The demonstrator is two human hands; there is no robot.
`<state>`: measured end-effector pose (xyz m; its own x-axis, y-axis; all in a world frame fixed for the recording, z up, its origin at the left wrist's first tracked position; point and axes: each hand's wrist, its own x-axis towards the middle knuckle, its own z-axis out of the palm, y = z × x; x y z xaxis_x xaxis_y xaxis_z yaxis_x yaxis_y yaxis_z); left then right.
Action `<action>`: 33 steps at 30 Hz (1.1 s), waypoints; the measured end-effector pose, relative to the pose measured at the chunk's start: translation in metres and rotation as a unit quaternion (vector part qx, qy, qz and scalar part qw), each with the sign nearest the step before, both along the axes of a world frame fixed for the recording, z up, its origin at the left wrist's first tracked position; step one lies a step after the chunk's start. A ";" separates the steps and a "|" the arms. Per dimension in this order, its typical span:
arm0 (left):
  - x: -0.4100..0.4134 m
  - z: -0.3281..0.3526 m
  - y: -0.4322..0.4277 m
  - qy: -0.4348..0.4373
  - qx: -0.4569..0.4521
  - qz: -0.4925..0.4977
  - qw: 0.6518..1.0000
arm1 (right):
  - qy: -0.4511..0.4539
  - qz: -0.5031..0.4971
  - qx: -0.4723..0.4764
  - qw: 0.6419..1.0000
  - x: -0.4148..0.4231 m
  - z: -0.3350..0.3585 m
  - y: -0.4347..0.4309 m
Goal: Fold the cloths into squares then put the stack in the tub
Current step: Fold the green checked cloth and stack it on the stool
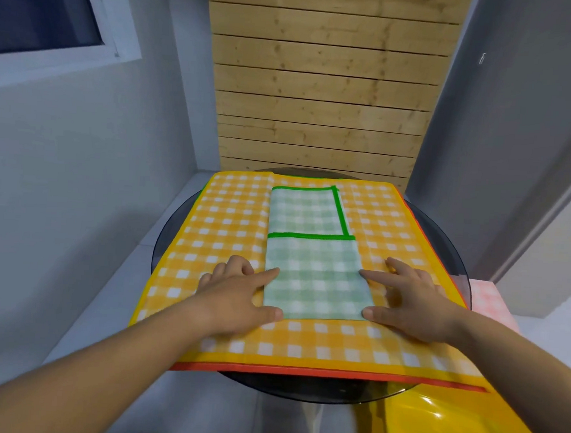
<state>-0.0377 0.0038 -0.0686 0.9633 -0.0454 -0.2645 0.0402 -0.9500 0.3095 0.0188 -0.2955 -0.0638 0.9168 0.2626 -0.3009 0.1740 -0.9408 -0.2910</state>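
Note:
A green checked cloth (312, 247), folded into a narrow strip with its far half doubled back, lies on a spread yellow checked cloth (224, 226). An orange-edged cloth (269, 370) peeks out beneath the yellow one. My left hand (237, 296) touches the strip's near left edge with index finger and thumb extended. My right hand (412, 302) touches its near right edge the same way. The fingers of both hands lie fairly straight on the cloth. A yellow tub (458, 427) stands at the bottom right, partly under the cloth corner.
The cloths cover a round dark glass table (301, 391). A pink checked cloth (491, 300) lies off the table's right side. A wooden slat panel (320, 85) stands behind, with grey walls on both sides.

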 end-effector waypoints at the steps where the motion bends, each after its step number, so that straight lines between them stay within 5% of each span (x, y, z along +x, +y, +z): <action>1: 0.001 0.002 0.003 0.006 -0.008 -0.006 1.000 | 0.003 0.006 -0.003 1.000 0.000 0.000 -0.001; 12: 0.007 0.004 0.001 -0.059 -0.057 -0.138 0.987 | -0.143 0.130 0.124 0.973 -0.012 0.007 0.015; 26: 0.007 0.002 -0.003 -0.031 -0.055 -0.146 0.987 | -0.243 0.270 0.025 0.932 -0.009 -0.006 0.016; 33: 0.003 0.010 -0.003 -0.031 -0.087 -0.120 0.988 | -0.305 0.301 0.048 0.902 -0.014 -0.001 0.020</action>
